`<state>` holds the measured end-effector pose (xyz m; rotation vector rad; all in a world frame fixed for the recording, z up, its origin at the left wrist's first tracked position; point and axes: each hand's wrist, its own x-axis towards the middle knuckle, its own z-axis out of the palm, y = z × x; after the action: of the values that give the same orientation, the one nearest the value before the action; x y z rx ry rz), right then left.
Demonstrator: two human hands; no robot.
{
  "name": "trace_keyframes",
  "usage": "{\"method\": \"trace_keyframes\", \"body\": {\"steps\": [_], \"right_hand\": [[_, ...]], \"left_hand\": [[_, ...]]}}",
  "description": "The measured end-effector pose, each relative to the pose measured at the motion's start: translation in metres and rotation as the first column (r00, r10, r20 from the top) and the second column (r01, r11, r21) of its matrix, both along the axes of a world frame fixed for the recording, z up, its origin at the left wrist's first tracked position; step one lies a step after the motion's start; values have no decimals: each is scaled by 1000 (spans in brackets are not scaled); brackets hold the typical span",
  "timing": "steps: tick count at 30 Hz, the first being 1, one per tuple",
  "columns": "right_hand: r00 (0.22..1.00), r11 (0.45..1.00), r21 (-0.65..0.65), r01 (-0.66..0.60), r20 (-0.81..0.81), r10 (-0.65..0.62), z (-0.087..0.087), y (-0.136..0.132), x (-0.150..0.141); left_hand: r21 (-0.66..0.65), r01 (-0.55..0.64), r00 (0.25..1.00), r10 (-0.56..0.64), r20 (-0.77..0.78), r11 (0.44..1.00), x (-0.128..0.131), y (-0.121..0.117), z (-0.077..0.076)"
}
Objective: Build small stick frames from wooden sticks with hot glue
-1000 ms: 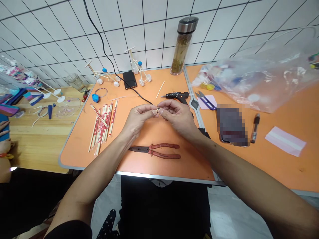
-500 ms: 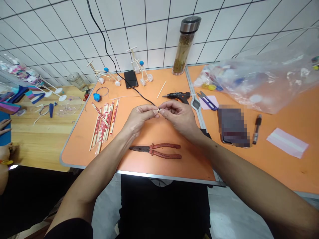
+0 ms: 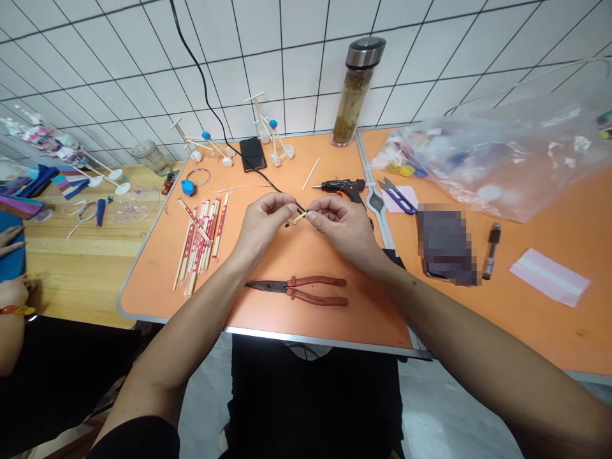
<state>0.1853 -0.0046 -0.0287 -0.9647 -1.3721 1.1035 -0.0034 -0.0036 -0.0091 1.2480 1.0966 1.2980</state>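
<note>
A short pale wooden stick [image 3: 300,218] with dark ends is held over the orange table, slanting between my fingertips. My right hand [image 3: 343,228] pinches its upper end between thumb and index finger. The thumb and index finger of my left hand [image 3: 265,222] are closed at its other side; their exact contact is partly hidden. Just behind the hands lies a black hot glue gun [image 3: 342,186], its black cable [image 3: 272,183] running behind my left fingers. Closer to me, red-handled long-nose pliers [image 3: 296,290] rest on the table.
Wrapped chopsticks [image 3: 198,239] lie left. Two small stick tricycle models [image 3: 203,143] [image 3: 273,137], a phone [image 3: 252,154] and a tea bottle [image 3: 354,95] stand behind. Right are scissors [image 3: 400,196], a blurred phone [image 3: 447,245], a marker [image 3: 491,250] and a plastic bag [image 3: 507,166]. Another person's hand [image 3: 12,290] is far left.
My fingertips have moved slightly apart, and the short stick between them has turned so that more of its length shows. The pliers and other table things have stayed put.
</note>
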Motion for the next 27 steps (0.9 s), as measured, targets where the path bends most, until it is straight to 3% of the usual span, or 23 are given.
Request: {"method": "trace_keyframes", "body": {"steps": [3, 5, 8, 10, 15, 18, 22, 25, 27], "right_hand": [[999, 1000, -18, -15, 33, 15, 0, -2, 0], [999, 999, -34, -16, 50, 18, -1, -3, 0], [999, 997, -71, -8, 36, 11, -4, -5, -2], [999, 995, -91, -35, 23, 37, -5, -6, -5], [995, 988, -111, -102, -22, 101, -3, -12, -13], [991, 984, -118, -131, -49, 126, -3, -13, -14], [992, 987, -105, -124, -29, 121, -4, -13, -11], [993, 988, -99, -117, -35, 114, -6, -13, -8], [992, 986, -108, -125, -46, 120, -7, -14, -7]], "left_hand": [[48, -103, 994, 104, -15, 994, -4, 3, 2], [0, -131, 991, 131, -24, 991, -9, 4, 10], [-138, -101, 995, 98, -27, 985, -20, 9, 33], [-161, -86, 996, 82, -31, 983, -31, 18, 50], [78, -198, 945, 212, -250, 977, -51, 71, 71], [305, -142, 839, 278, -467, 942, -47, 111, 84], [411, -90, 761, 328, -559, 907, -60, 143, 129], [483, -299, 716, 528, -457, 823, -102, 149, 160], [505, -425, 624, 647, -438, 752, -137, 148, 163]]}}
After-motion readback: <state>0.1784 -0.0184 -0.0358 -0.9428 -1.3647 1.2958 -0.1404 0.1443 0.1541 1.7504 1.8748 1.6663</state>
